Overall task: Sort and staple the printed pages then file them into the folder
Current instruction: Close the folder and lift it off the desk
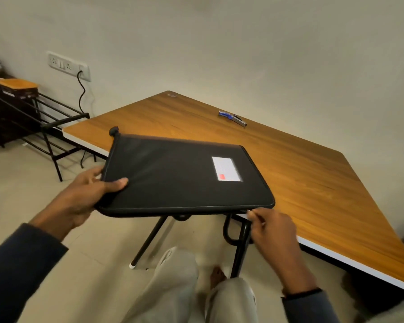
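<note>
A black zip folder [173, 173] with a white label [226, 169] is held closed and nearly flat over the near corner of the wooden table [313, 183]. My left hand [89, 194] grips its left edge, thumb on top. My right hand [273, 231] pinches something small at the folder's near right corner, seemingly the zip pull. A blue and silver stapler [232, 117] lies far back on the table. No printed pages show.
The table stands against a pale wall, with black legs [240, 248] under its near edge. A black metal rack [54, 127] and a dark cabinet stand at the left by a wall socket [68, 66]. My knees show at the bottom.
</note>
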Available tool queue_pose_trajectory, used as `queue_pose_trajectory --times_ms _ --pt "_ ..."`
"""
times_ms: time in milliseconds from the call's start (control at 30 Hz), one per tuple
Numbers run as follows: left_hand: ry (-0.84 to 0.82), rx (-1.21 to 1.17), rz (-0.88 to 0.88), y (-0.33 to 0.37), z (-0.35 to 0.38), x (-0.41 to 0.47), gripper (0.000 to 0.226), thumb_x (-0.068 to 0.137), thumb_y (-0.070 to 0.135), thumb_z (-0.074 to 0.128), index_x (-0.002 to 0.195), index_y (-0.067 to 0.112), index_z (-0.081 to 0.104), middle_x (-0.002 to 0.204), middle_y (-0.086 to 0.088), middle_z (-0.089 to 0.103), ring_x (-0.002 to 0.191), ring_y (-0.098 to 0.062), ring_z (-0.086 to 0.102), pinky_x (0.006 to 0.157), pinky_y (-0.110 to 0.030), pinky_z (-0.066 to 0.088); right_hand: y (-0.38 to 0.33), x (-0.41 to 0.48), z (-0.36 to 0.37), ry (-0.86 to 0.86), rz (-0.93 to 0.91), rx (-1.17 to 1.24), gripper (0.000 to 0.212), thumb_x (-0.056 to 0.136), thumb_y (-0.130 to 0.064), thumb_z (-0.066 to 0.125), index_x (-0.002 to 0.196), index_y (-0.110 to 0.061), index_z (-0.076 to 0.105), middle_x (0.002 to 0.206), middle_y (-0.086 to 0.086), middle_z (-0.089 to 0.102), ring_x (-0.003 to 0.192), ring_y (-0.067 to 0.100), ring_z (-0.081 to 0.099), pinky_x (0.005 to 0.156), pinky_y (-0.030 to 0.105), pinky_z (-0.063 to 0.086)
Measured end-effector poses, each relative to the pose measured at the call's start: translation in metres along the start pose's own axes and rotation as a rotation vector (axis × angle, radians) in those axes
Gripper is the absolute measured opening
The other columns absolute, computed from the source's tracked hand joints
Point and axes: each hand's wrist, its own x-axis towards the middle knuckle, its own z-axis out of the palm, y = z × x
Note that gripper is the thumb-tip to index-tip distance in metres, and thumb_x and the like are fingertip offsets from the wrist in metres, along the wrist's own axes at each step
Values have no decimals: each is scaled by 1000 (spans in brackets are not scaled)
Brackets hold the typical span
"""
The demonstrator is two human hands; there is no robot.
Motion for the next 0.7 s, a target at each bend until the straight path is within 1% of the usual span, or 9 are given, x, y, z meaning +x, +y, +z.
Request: queue_pose_trajectory --times_ms 67,167,300,367,433,500,567,633,700 --pt "77 2 13 5 -16 9 49 88 12 66 134 17 51 118 -14 65 97 -29 66 62 -33 56 19 3 -12 23 10 30 25 93 -22 62 69 -23 69 58 -5 61 52 7 50 51 25 38" --pt "145 45 58 4 -22 18 47 94 23 60 139 23 48 120 -11 63 97 -27 65 67 -35 53 31 9 -17 36 -4 33 16 92 -21 63 84 -20 77 75 2 70 64 15 59 62 34 49" --pt "148 140 117 2 -19 20 43 97 28 54 139 22 47 120 -11 59 93 -26 63 62 -38 55 41 39 -15 24 -11 39 15 92 -23 65 89 -15 78 80 5 71 70 18 60 61 28 39" --pt "124 176 126 5 -20 20 41 97 27 53 137 24 48 111 -6 60 89 -26 64 55 -39 58 44 61 -11 30 -23 10 16 92 -22 64 96 -13 77 89 7 74 77 18 61 68 26 39" --pt "105 186 130 7 -21 20 37 97 26 53 133 25 50 110 -5 60 89 -25 64 53 -36 57 43 83 -6 24 -37 11 18 93 -20 63 102 -10 76 97 9 74 85 18 62 76 25 40" --pt "100 185 127 8 -23 22 37 97 26 53 133 24 51 116 -6 59 92 -24 63 61 -35 53 41 112 2 -2 -35 29 20 93 -19 64 105 -6 74 103 12 74 96 25 65 82 27 42" --pt "95 191 115 8 -22 23 41 96 26 53 137 22 50 108 -1 59 91 -24 61 62 -34 51 41 143 11 -20 -26 14 21 93 -18 65 107 -5 73 107 14 73 103 27 65 89 32 45" --pt "105 195 113 8 -21 25 43 97 25 52 139 20 48 98 5 56 87 -21 59 61 -32 47 39 171 20 -23 -20 -8 21 93 -18 64 107 -6 73 108 13 73 105 27 65 94 36 47" --pt "116 191 113 7 -20 27 42 97 24 51 139 21 48 95 6 54 85 -19 57 60 -31 46 36 192 29 -28 -16 -28 19 93 -18 63 103 -7 75 104 13 74 102 29 65 91 37 48"
